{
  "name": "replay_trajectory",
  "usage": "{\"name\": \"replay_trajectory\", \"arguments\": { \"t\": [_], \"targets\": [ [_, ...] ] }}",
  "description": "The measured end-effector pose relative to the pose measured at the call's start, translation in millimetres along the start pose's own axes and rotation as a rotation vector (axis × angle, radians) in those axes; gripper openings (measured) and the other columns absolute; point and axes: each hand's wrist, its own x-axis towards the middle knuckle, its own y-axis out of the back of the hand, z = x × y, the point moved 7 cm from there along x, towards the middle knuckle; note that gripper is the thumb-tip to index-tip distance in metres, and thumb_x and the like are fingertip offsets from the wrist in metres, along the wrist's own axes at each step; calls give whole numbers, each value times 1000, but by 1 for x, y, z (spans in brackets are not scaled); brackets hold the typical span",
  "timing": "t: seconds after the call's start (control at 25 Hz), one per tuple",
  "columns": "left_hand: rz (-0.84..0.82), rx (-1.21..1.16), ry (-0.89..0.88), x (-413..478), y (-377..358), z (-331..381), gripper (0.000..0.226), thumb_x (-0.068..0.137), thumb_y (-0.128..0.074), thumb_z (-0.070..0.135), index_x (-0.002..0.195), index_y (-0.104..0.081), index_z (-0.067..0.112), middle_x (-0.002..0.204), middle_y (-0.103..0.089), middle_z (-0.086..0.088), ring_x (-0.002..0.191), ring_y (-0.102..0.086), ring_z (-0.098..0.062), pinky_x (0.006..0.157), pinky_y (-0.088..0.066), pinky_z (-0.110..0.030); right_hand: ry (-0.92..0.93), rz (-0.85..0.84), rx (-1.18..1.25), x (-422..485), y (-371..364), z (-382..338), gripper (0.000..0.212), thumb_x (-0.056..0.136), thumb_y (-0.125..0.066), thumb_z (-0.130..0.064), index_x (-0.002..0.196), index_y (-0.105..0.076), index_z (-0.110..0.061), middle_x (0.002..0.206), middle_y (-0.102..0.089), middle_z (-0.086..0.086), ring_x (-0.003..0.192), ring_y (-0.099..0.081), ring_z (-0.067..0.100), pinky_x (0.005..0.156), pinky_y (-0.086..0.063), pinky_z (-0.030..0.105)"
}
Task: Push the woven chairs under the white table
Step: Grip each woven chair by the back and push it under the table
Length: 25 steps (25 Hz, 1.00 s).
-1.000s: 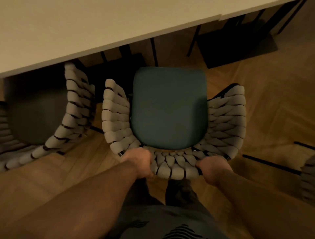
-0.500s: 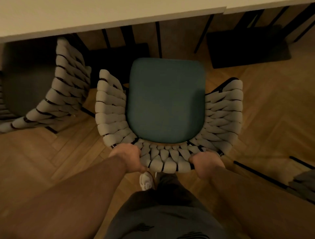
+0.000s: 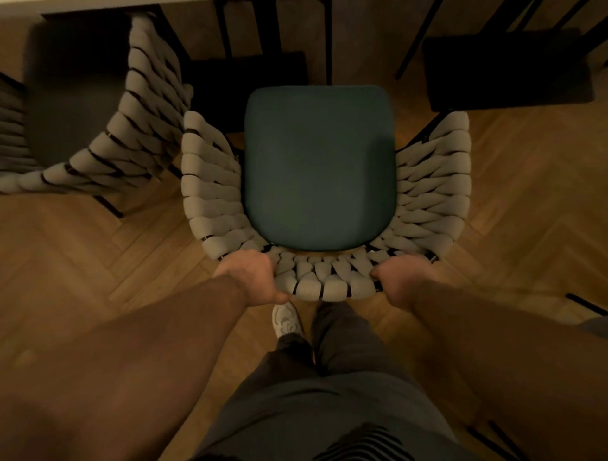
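Head view: the woven chair (image 3: 317, 164) with a green seat is seen at frame centre, below the white table (image 3: 115, 4) (only a strip shows, top left). Its back rim is gripped by the left hand (image 3: 253, 276) and the right hand (image 3: 399, 283), fingers curled over. A second woven chair (image 3: 138, 131) is seen upper left.

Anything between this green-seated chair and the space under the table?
The left hand and right hand grip the woven chair at its back. Just ahead of its seat stand thin black legs and a dark shape, seat or shadow, I cannot tell. The neighbouring woven chair sits close to its left arm and may rub.
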Motion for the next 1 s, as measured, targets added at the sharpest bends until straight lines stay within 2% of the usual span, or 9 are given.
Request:
{"name": "replay_trajectory", "arguments": {
  "t": [0.12, 0.24, 0.36, 0.44, 0.6, 0.72, 0.84, 0.92, 1.0],
  "targets": [
    [4, 55, -9, -3, 4, 5, 39, 82, -64, 58, 109, -62, 29, 95, -64, 4, 88, -61, -21, 73, -52, -36, 34, 0, -39, 4, 12, 5, 38, 99, -48, -11, 129, -63, -29, 116, -67, 1, 106, -63, 23, 86, -53, 40],
    [8, 30, 24, 7, 21, 6, 25, 86, -62, 34, 111, -64, 30, 90, -60, 4, 85, -59, -22, 73, -52, -38, 77, 44, -112, 14, 32, 18, 33, 98, -47, -11, 120, -65, -28, 112, -68, 0, 104, -64, 23, 93, -48, 41],
    [43, -3, 20, 16, 32, 0, 23, 86, -63, 39, 110, -63, 37, 91, -60, 9, 84, -58, -18, 68, -46, -36, 97, 83, -150, 30, 55, 31, 33, 99, -45, -12, 117, -67, -28, 115, -69, -1, 108, -64, 21, 98, -40, 41],
    [105, -13, 24, 20, 34, -8, 24, 88, -60, 43, 112, -63, 40, 97, -66, 11, 90, -64, -18, 69, -50, -35, 102, 94, -166, 41, 70, 34, 32, 100, -44, -13, 117, -66, -28, 118, -69, -1, 109, -63, 21, 99, -39, 41],
    [172, -87, 17, 25, 41, -27, 28, 94, -57, 44, 120, -64, 39, 114, -70, 8, 105, -65, -20, 89, -51, -38, 106, 78, -164, 57, 90, 26, 33, 98, -46, -15, 122, -66, -28, 123, -67, 1, 112, -62, 22, 97, -39, 41],
    [163, -92, 39, 29, 42, -47, 53, 88, -64, 61, 136, -59, 39, 136, -64, 7, 129, -53, -20, 114, -31, -40, 116, 39, -148, 63, 98, 21, 32, 96, -49, -16, 122, -64, -27, 120, -66, 1, 111, -62, 23, 90, -40, 40],
    [197, -230, 112, 25, 35, -80, 89, 73, -62, 86, 144, -57, 32, 160, -42, 5, 155, -20, -21, 127, -4, -45, 159, -24, -48, 64, 98, 15, 44, 89, -53, -21, 131, -59, -33, 124, -64, 1, 114, -59, 25, 100, -42, 45],
    [319, -405, 136, 18, 33, -98, 79, 80, -61, 80, 138, -64, 27, 166, -33, 2, 158, -9, -22, 128, -8, -47, 205, -80, 33, 64, 98, 5, 58, 88, -55, -20, 143, -52, -35, 132, -62, 3, 119, -57, 26, 102, -46, 45],
    [565, -543, 223, 10, 40, -119, 55, 89, -70, 57, 130, -69, 20, 166, -33, -3, 157, -15, -25, 126, -22, -49, 267, -120, 79, 64, 100, -11, 66, 89, -58, -19, 151, -45, -35, 138, -60, 4, 121, -58, 25, 94, -51, 36]
  ]
}}
